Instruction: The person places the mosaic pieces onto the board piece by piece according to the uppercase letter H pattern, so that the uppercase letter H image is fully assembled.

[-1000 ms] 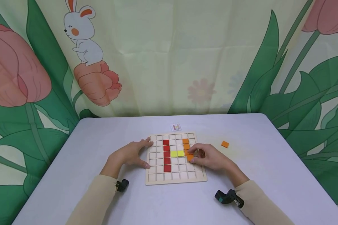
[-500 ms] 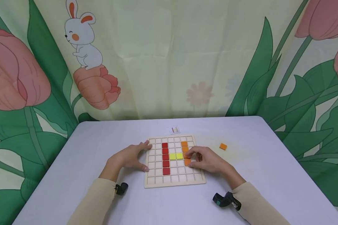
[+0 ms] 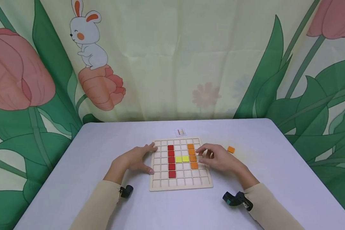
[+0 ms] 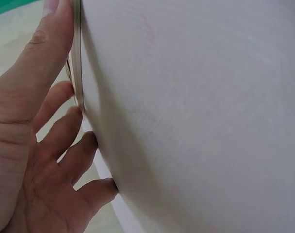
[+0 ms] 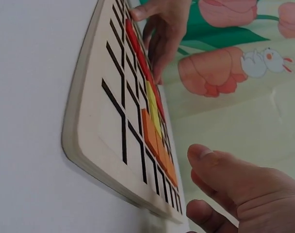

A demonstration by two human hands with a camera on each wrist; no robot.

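A wooden grid board (image 3: 161,184) lies flat on the table. On it stand a column of several red tiles (image 3: 171,166), two yellow tiles (image 3: 182,159) and a column of several orange tiles (image 3: 192,158), together shaped like an H. My left hand (image 3: 131,159) is spread along the board's left edge, thumb and fingertips touching it. My right hand (image 3: 219,157) hovers by the right edge, beside the orange column, fingers loosely bent and holding nothing. In the right wrist view a gap shows between the right thumb (image 5: 210,162) and the tiles.
One loose orange tile (image 3: 231,149) lies on the table right of the board, just beyond my right hand. A small printed card (image 3: 180,132) with a coloured grid pattern lies behind the board. A patterned curtain (image 3: 161,80) hangs behind the white table (image 3: 118,134).
My right hand has let go of the lowest orange tile and drawn back to the right, uncovering the orange column, now in a straight line. The left hand stays at the board's edge.
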